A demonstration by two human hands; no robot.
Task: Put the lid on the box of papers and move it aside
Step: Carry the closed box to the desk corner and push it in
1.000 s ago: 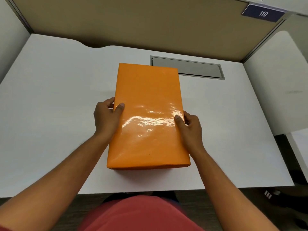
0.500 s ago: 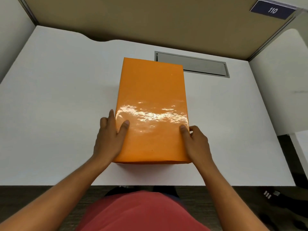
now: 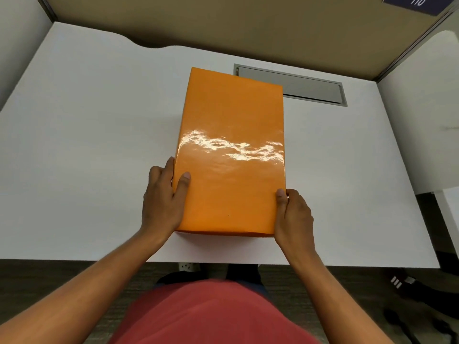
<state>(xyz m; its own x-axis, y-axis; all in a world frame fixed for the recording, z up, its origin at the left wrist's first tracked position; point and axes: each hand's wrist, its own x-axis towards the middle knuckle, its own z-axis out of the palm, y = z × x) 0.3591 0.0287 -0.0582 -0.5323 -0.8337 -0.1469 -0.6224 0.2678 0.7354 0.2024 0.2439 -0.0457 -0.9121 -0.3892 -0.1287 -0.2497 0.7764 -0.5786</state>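
Observation:
A glossy orange lid (image 3: 231,155) covers the box of papers, which stands on the white desk (image 3: 87,145) in front of me; the box under the lid is hidden. My left hand (image 3: 164,199) grips the lid's left edge near the front corner, thumb on top. My right hand (image 3: 293,214) grips the right front corner, thumb at the top edge, fingers down the side.
A grey cable hatch (image 3: 310,90) is set into the desk just behind the box's far right corner. Tan partition walls close off the back and sides. The desk's front edge runs just below the box.
Both hands have slid back along the lid's sides toward its near corners. The box now appears farther from me on the desk, closer to the hatch.

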